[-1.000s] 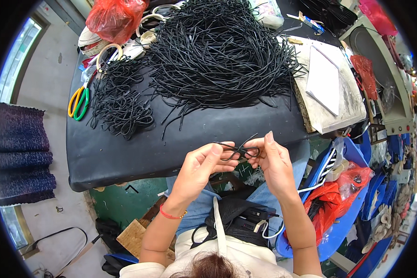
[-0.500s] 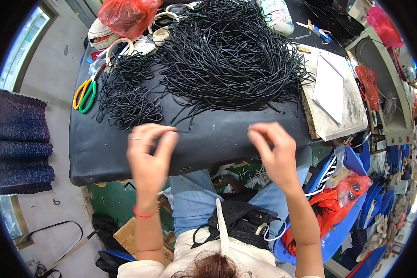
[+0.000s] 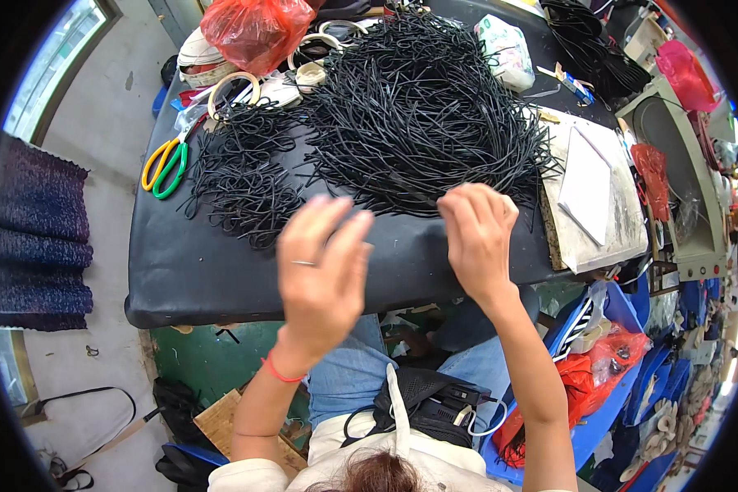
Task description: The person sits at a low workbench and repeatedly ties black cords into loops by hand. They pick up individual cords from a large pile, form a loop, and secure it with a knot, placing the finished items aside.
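1. Black thin-cord heap [image 3: 430, 123], upper centre.
2. Scissors [image 3: 177, 145] with yellow and green loop handles, left.
3. Translucent red plastic bag [image 3: 258, 34], upper left.
4. Speckled dark blue-purple cloth [image 3: 39, 238], far left.
5. Bright blue plastic tub [image 3: 613, 403], lower right.

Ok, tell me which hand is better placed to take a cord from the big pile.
Likely the right hand: in this view it overlaps the near edge of the big pile. The left hand sits farther left, nearer the smaller heap.

A large, tangled heap of thin black cords [image 3: 430, 123] sprawls on the counter [image 3: 209, 283]; a smaller pile of looped black cords [image 3: 246, 176] lies just left.
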`<state>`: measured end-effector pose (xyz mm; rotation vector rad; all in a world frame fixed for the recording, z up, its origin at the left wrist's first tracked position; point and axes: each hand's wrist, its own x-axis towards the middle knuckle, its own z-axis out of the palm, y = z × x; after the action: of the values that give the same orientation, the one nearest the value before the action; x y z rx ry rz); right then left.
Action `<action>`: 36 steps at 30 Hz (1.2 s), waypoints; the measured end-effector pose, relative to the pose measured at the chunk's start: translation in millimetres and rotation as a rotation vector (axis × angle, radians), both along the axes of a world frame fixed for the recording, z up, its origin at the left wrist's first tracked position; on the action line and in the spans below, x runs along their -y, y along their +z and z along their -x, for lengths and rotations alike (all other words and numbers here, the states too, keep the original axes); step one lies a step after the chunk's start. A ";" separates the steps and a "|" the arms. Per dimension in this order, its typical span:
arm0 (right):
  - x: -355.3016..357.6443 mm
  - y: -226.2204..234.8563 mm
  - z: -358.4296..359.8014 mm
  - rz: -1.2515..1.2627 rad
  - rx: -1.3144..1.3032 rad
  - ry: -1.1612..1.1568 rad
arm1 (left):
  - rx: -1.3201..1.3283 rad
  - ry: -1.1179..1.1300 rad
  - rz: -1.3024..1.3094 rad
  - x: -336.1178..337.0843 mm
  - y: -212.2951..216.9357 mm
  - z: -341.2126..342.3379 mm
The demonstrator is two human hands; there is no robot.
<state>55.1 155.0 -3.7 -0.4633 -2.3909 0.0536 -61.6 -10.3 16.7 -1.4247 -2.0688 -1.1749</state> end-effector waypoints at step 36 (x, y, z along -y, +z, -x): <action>39.3 24.6 -82.7 0.883 -0.087 0.130 | 2.010 -0.559 -0.396 -23.5 -7.2 -63.6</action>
<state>137.8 115.7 20.8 -0.6716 -2.2013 1.1872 2.0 13.3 9.5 -0.2026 -1.6325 -3.9293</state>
